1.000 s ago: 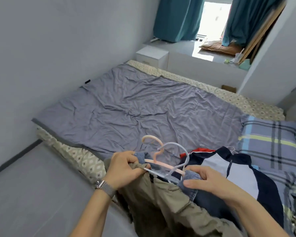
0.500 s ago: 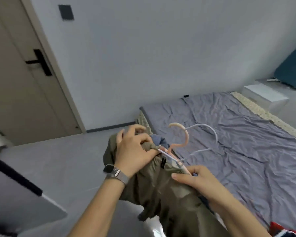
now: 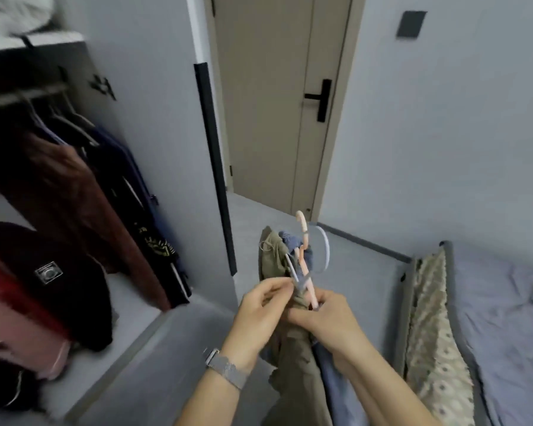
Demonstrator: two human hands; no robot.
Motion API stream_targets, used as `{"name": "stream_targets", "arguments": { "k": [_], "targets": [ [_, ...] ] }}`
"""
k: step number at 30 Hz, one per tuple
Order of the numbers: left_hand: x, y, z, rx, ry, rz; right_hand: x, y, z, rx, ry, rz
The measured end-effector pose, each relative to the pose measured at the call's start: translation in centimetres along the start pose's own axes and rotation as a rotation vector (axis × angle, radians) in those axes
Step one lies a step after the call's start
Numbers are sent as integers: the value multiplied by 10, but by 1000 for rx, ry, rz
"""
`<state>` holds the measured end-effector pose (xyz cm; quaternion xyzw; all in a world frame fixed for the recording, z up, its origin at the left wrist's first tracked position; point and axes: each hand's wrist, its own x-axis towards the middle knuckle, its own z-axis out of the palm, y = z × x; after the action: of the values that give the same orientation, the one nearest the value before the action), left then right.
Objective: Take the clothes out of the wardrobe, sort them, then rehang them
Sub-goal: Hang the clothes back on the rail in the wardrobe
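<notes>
While both hands work at the hangers, the scene reads:
Trousers: olive trousers (image 3: pixel 293 358) hang down the middle of the view, bunched at the top, in front of the floor between wardrobe and bed.
Jeans: blue denim (image 3: pixel 291 241) shows at the top of the bundle, beside the trousers.
Hangers: a pink hanger (image 3: pixel 305 256) and a white hanger (image 3: pixel 326 253) stand upright with hooks up, above the hands.
Left hand: the left hand (image 3: pixel 259 309) pinches the hanger and cloth with curled fingers; a metal watch (image 3: pixel 225 367) sits on its wrist.
Right hand: the right hand (image 3: pixel 323 318) grips the pink hanger's lower end and the cloth.
Wardrobe: the open wardrobe (image 3: pixel 74 149) at left holds dark clothes on a rail.
Door: a closed door (image 3: pixel 277 103) stands behind.
Bed: the bed (image 3: pixel 490 318) lies at right.
</notes>
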<state>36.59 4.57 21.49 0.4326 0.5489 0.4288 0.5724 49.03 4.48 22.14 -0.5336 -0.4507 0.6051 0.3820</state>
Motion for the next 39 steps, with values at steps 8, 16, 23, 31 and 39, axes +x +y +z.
{"name": "stream_targets", "arguments": {
  "k": [8,16,23,31,39],
  "targets": [
    [4,14,-63,-104,204,-132,53,2,65,-165,-339,-1],
    [2,17,-154,-421,705,17,89,-18,166,-189,-642,62],
    [19,25,-285,-673,671,99,149,-46,270,-259,-574,74],
    [50,45,-381,-615,510,59,237,-93,345,-429,-461,-151],
    [118,58,-424,-349,522,51,343,-170,387,-400,-421,-285]
  ]
}}
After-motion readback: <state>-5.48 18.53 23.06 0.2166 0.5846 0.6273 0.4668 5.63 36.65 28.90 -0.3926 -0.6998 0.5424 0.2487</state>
